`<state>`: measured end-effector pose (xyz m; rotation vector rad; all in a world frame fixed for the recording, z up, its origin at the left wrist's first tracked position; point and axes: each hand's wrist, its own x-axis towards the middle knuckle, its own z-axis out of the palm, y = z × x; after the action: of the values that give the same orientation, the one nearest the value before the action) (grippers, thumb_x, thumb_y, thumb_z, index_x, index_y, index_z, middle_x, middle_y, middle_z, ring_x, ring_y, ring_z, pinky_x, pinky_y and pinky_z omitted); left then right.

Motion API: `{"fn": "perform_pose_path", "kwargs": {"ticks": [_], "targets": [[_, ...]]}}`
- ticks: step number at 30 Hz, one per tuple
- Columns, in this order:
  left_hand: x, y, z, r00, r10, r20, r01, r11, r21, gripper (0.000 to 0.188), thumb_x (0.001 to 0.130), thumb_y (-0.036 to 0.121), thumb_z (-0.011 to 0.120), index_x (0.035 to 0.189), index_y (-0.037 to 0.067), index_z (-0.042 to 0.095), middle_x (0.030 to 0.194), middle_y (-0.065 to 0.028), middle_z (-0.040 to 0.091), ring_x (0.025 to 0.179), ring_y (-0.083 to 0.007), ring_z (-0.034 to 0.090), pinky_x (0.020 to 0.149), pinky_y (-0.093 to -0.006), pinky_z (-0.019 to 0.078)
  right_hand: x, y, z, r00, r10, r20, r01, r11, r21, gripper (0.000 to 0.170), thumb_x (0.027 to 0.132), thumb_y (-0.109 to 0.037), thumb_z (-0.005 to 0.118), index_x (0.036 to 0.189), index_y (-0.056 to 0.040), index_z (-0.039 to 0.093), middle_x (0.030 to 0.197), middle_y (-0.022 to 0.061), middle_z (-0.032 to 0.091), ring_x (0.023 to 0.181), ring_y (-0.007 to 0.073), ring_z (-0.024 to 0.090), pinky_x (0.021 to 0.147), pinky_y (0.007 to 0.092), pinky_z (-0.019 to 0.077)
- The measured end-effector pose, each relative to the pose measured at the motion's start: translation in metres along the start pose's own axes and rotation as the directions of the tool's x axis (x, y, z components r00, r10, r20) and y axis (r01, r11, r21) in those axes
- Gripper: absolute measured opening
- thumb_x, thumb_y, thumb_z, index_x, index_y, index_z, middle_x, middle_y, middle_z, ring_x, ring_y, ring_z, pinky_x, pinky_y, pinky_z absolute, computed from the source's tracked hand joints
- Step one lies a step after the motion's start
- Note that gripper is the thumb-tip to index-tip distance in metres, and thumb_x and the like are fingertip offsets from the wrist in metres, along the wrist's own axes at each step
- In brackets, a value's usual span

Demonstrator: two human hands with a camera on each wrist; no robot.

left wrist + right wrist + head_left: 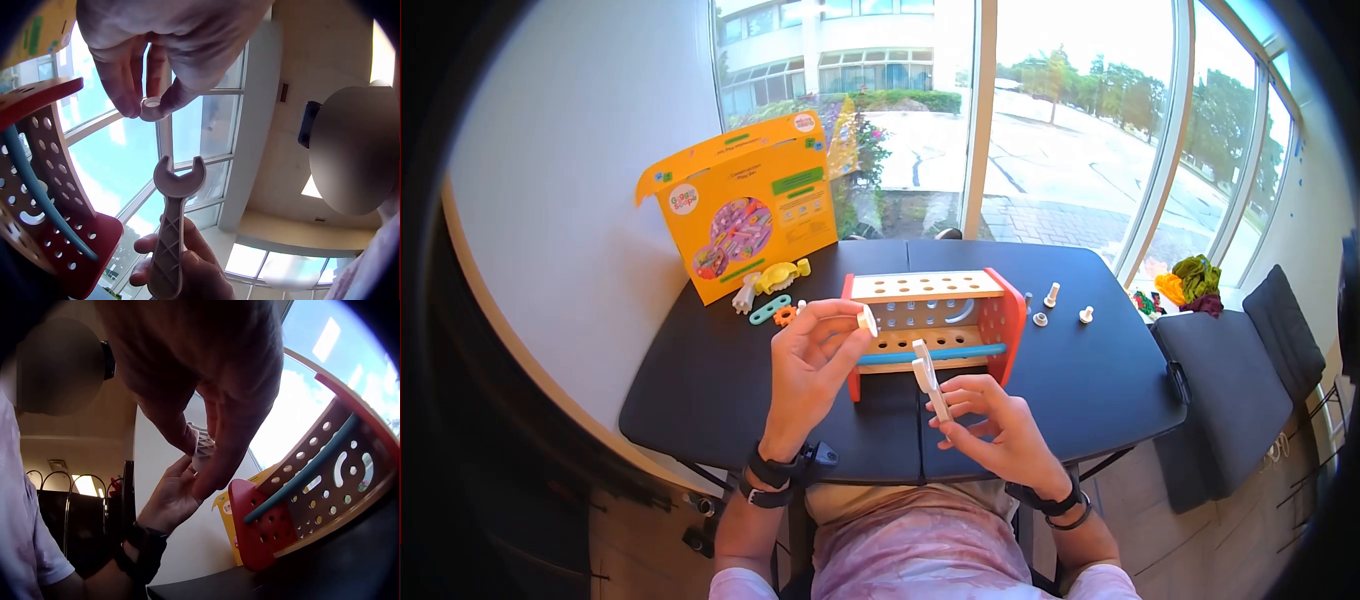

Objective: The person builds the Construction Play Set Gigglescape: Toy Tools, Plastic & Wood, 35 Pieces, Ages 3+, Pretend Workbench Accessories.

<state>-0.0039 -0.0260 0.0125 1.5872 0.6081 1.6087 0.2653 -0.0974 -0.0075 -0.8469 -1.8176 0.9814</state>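
My left hand (805,350) pinches a small round whitish toy nut (867,320) between thumb and fingertips. In the left wrist view the nut (151,109) shows a pale round top. My right hand (1000,430) grips a light-coloured toy wrench (930,380) by its handle, its forked end pointing up. The wrench's open jaws (179,178) stand just below the nut in the left wrist view, with a gap between. Behind both hands stands a toy workbench (997,345) with red side panels, rows of holes and a blue bar (955,353).
A yellow box (800,225) leans at the table's back left. Before it lie yellow toy pieces (780,275), a teal slotted strip (770,309) and an orange gear (785,316). Several pale bolts, one upright (1053,294), stand right of the workbench. The black table (1090,400) faces large windows.
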Motion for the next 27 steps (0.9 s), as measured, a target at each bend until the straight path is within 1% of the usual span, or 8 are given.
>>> {"fn": "perform_pose_path", "kwargs": {"ticks": [7, 10, 12, 14, 16, 18, 22, 27], "targets": [[0.000, 0.004, -0.001, 0.994, -0.099, 0.050, 0.105, 0.984, -0.146, 0.027, 0.107, 0.001, 0.073, 0.134, -0.002, 0.068, 0.128, -0.0141, 0.078, 0.120, -0.0194, 0.075, 0.109, -0.0354, 0.0594, 0.002, 0.005, 0.004, 0.999, -0.036, -0.035, 0.034, 0.998, -0.051, 0.046, 0.105, 0.001, 0.074, 0.147, -0.0027, 0.057, 0.129, 0.0135, 0.078, 0.117, 0.0212, 0.078, 0.090, 0.0362, 0.0712], [-0.002, 0.004, -0.001, 0.995, -0.054, 0.078, 0.064, 0.989, -0.130, 0.030, 0.106, 0.000, 0.075, 0.135, -0.002, 0.068, 0.134, -0.0170, 0.077, 0.122, -0.0192, 0.076, 0.108, -0.0342, 0.0605, 0.001, 0.008, 0.005, 0.997, -0.036, -0.065, 0.033, 0.998, -0.047, 0.048, 0.103, -0.003, 0.078, 0.148, -0.0066, 0.062, 0.127, 0.0090, 0.079, 0.115, 0.0174, 0.078, 0.090, 0.0351, 0.0690], [-0.003, 0.003, -0.003, 0.992, -0.091, 0.093, 0.099, 0.991, -0.093, 0.031, 0.103, -0.001, 0.078, 0.133, -0.003, 0.071, 0.129, -0.0174, 0.079, 0.116, -0.0186, 0.078, 0.104, -0.0323, 0.0624, 0.000, 0.008, 0.005, 0.995, -0.059, -0.077, 0.054, 0.996, -0.068, 0.047, 0.103, -0.003, 0.078, 0.148, -0.0067, 0.064, 0.128, 0.0084, 0.079, 0.115, 0.0169, 0.078, 0.088, 0.0342, 0.0688], [-0.004, 0.003, -0.003, 0.987, -0.137, 0.085, 0.142, 0.988, -0.064, 0.032, 0.100, -0.003, 0.081, 0.131, -0.004, 0.074, 0.122, -0.0167, 0.082, 0.108, -0.0170, 0.079, 0.098, -0.0302, 0.0639, 0.000, 0.005, 0.006, 0.984, -0.130, -0.123, 0.106, 0.977, -0.186, 0.045, 0.102, -0.003, 0.079, 0.145, -0.0064, 0.066, 0.126, 0.0096, 0.079, 0.112, 0.0209, 0.079, 0.087, 0.0358, 0.0681], [-0.005, 0.006, -0.002, 0.980, -0.193, 0.054, 0.195, 0.980, -0.046, 0.034, 0.097, -0.004, 0.085, 0.130, -0.005, 0.078, 0.112, -0.0148, 0.084, 0.100, -0.0145, 0.080, 0.092, -0.0280, 0.0652, 0.001, 0.005, 0.004, 0.952, -0.270, -0.142, 0.199, 0.903, -0.381, 0.044, 0.100, -0.002, 0.080, 0.142, -0.0062, 0.069, 0.125, 0.0111, 0.078, 0.110, 0.0255, 0.079, 0.088, 0.0381, 0.0670], [-0.006, 0.010, 0.002, 0.973, -0.228, 0.042, 0.230, 0.973, -0.037, 0.033, 0.095, -0.004, 0.086, 0.127, -0.006, 0.079, 0.106, -0.0145, 0.084, 0.093, -0.0149, 0.080, 0.089, -0.0283, 0.0658, 0.005, 0.008, 0.000, 0.883, -0.461, -0.095, 0.307, 0.718, -0.625, 0.043, 0.097, 0.000, 0.081, 0.139, -0.0062, 0.072, 0.125, 0.0126, 0.078, 0.108, 0.0307, 0.077, 0.090, 0.0413, 0.0656], [-0.006, 0.017, -0.003, 0.929, -0.349, 0.120, 0.344, 0.937, 0.066, 0.034, 0.093, -0.001, 0.089, 0.126, -0.006, 0.081, 0.109, -0.0154, 0.085, 0.096, -0.0149, 0.081, 0.088, -0.0264, 0.0650, 0.007, 0.006, -0.001, 0.859, -0.505, -0.086, 0.297, 0.627, -0.720, 0.044, 0.094, 0.002, 0.080, 0.136, -0.0071, 0.074, 0.125, 0.0122, 0.077, 0.109, 0.0342, 0.074, 0.094, 0.0443, 0.0643], [-0.006, 0.012, -0.006, 0.887, -0.381, 0.262, 0.400, 0.916, -0.021, 0.035, 0.093, -0.002, 0.089, 0.126, -0.007, 0.080, 0.107, -0.0146, 0.085, 0.092, -0.0137, 0.080, 0.087, -0.0266, 0.0649, 0.006, 0.006, -0.003, 0.851, -0.523, -0.051, 0.318, 0.590, -0.742, 0.047, 0.092, 0.004, 0.078, 0.137, -0.0080, 0.075, 0.128, 0.0114, 0.076, 0.112, 0.0325, 0.074, 0.094, 0.0440, 0.0651]]}}
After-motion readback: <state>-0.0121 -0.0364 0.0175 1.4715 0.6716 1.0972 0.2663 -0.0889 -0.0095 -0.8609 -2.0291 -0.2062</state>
